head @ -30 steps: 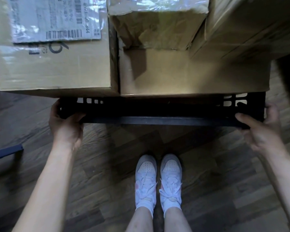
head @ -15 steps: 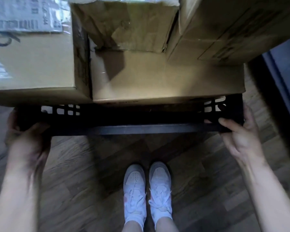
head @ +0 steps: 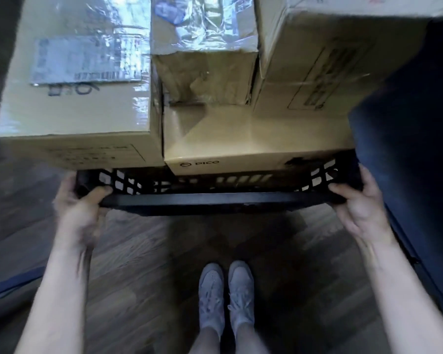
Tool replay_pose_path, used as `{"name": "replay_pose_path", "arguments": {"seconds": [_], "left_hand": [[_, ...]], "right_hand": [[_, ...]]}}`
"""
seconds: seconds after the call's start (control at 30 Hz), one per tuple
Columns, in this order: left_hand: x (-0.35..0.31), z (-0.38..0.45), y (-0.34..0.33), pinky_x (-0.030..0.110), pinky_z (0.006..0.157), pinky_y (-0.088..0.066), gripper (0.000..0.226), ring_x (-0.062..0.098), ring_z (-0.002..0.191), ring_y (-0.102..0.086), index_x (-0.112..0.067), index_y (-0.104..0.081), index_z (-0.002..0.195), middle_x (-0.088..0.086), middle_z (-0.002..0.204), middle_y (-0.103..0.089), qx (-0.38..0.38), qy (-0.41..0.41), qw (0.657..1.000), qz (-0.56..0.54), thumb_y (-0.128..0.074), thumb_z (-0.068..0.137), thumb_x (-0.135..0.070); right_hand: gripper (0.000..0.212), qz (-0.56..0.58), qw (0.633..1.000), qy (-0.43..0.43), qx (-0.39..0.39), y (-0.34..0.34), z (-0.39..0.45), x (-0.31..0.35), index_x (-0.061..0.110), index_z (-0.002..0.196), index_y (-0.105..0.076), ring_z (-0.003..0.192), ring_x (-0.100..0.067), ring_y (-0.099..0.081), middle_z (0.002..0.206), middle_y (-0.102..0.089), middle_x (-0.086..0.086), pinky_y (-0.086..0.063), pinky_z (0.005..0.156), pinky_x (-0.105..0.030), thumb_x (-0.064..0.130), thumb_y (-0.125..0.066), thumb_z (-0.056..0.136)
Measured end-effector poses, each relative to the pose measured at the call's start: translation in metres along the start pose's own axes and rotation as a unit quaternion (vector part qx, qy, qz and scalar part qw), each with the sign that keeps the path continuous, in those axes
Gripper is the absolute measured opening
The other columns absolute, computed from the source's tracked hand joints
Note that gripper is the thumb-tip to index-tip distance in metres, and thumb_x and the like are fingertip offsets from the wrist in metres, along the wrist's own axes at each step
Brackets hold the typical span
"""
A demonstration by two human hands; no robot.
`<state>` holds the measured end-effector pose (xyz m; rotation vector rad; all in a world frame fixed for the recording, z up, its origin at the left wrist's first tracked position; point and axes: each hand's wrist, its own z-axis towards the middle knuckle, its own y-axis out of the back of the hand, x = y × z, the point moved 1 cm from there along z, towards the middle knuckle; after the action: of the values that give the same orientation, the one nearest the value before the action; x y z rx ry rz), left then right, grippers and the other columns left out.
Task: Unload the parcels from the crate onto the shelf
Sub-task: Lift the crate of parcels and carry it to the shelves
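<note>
A black lattice crate [head: 215,200] hangs in front of me, held off the floor. My left hand [head: 79,200] grips its left corner and my right hand [head: 356,200] grips its right corner. Cardboard parcels fill it and overhang its rim. A large box with a shipping label [head: 79,98] lies on the left. A flat box marked PICO [head: 253,139] sits in the middle. On it rests a crumpled taped box [head: 205,60], and a tilted box [head: 317,60] leans at the right.
Dark wood-plank floor [head: 151,277] lies below, with my two white shoes [head: 225,295] on it. A dark blue surface [head: 407,149] runs along the right side, close to my right hand. A blue strip [head: 10,282] crosses the lower left.
The crate with its parcels has swung back to the right in view, and I now see more of the parcels' tops. Both hands keep their grip on the crate's corners.
</note>
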<state>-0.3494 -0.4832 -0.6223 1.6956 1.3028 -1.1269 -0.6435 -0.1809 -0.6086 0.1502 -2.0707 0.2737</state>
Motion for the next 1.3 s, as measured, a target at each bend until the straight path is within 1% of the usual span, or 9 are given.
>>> {"name": "replay_pose_path", "arguments": {"seconds": [0.13,0.27,0.33,0.43,0.57,0.63,0.8,1.13,1.3], "left_hand": [[-0.095,-0.042,-0.012,0.021,0.071,-0.056,0.041,0.006,0.077,-0.063,-0.022,-0.056,0.086,-0.003,0.093,-0.061,-0.024,0.031,0.998,-0.047,-0.048,0.084,0.018],[-0.175,-0.075,-0.014,0.025,0.071,-0.057,0.039,0.010,0.086,-0.060,-0.021,-0.055,0.097,-0.005,0.094,-0.061,-0.045,0.020,0.997,-0.056,-0.052,0.085,0.015],[-0.214,-0.089,-0.014,0.023,0.067,-0.057,0.039,0.010,0.086,-0.060,-0.022,-0.056,0.100,-0.007,0.093,-0.060,-0.045,0.011,0.997,-0.057,-0.053,0.085,0.014],[-0.271,-0.115,-0.014,0.021,0.059,-0.058,0.049,0.008,0.082,-0.061,-0.014,-0.048,0.129,-0.007,0.091,-0.058,-0.036,-0.007,0.997,-0.071,-0.053,0.087,0.010],[-0.329,-0.153,-0.011,0.018,0.046,-0.052,0.035,0.006,0.063,-0.065,-0.015,-0.054,0.108,0.002,0.093,-0.062,0.006,-0.054,0.996,-0.071,-0.051,0.087,0.012],[-0.351,-0.169,-0.007,0.021,0.046,-0.053,0.034,0.011,0.068,-0.065,-0.014,-0.055,0.107,0.003,0.094,-0.064,0.015,-0.070,0.995,-0.076,-0.053,0.086,0.012],[-0.382,-0.198,-0.003,0.039,0.046,-0.058,0.034,0.027,0.078,-0.064,-0.019,-0.056,0.104,0.004,0.099,-0.063,0.023,-0.093,0.991,-0.093,-0.056,0.085,0.010],[-0.411,-0.210,-0.012,0.034,0.042,-0.056,0.039,0.028,0.079,-0.064,-0.014,-0.054,0.114,0.008,0.104,-0.061,0.013,-0.111,0.987,-0.116,-0.053,0.085,0.013],[-0.422,-0.194,-0.020,0.036,0.041,-0.056,0.043,0.026,0.076,-0.063,-0.011,-0.050,0.121,0.003,0.098,-0.061,0.000,-0.100,0.987,-0.125,-0.051,0.086,0.014]], "right_hand": [[0.057,0.002,1.000,0.010,-0.007,-0.013,-0.036,0.089,0.022,0.100,-0.059,0.083,-0.014,-0.063,0.090,-0.064,-0.003,-0.055,0.074,-0.029,-0.026,-0.042,0.075],[0.053,0.022,0.999,0.023,0.028,-0.023,-0.075,0.167,0.017,0.104,-0.058,0.081,-0.018,-0.058,0.086,-0.055,-0.006,-0.055,0.067,-0.031,-0.024,-0.042,0.076],[0.051,0.013,0.999,0.035,0.036,-0.025,-0.092,0.206,0.008,0.115,-0.054,0.083,-0.025,-0.056,0.088,-0.052,-0.010,-0.055,0.062,-0.033,-0.023,-0.042,0.076],[0.048,-0.001,0.997,0.053,0.052,-0.031,-0.119,0.263,0.014,0.118,-0.051,0.075,-0.021,-0.057,0.082,-0.054,-0.004,-0.056,0.053,-0.030,-0.017,-0.044,0.082],[0.043,0.001,0.994,0.077,0.075,-0.028,-0.151,0.318,0.019,0.110,-0.054,0.073,-0.017,-0.056,0.078,-0.051,-0.001,-0.057,0.054,-0.034,-0.014,-0.045,0.084],[0.042,0.008,0.992,0.090,0.089,-0.026,-0.165,0.338,0.019,0.109,-0.053,0.075,-0.018,-0.055,0.079,-0.050,-0.001,-0.057,0.055,-0.034,-0.013,-0.044,0.084],[0.039,0.007,0.984,0.130,0.125,-0.023,-0.191,0.380,0.021,0.096,-0.054,0.072,-0.017,-0.054,0.076,-0.050,-0.001,-0.057,0.052,-0.031,-0.014,-0.043,0.083],[0.038,0.021,0.978,0.142,0.149,-0.032,-0.191,0.417,0.019,0.096,-0.055,0.075,-0.022,-0.058,0.074,-0.053,0.000,-0.056,0.050,-0.031,-0.015,-0.045,0.083],[0.040,0.013,0.978,0.134,0.157,-0.051,-0.172,0.419,0.014,0.112,-0.052,0.073,-0.018,-0.058,0.071,-0.053,0.001,-0.054,0.064,-0.042,-0.015,-0.046,0.083]]}}
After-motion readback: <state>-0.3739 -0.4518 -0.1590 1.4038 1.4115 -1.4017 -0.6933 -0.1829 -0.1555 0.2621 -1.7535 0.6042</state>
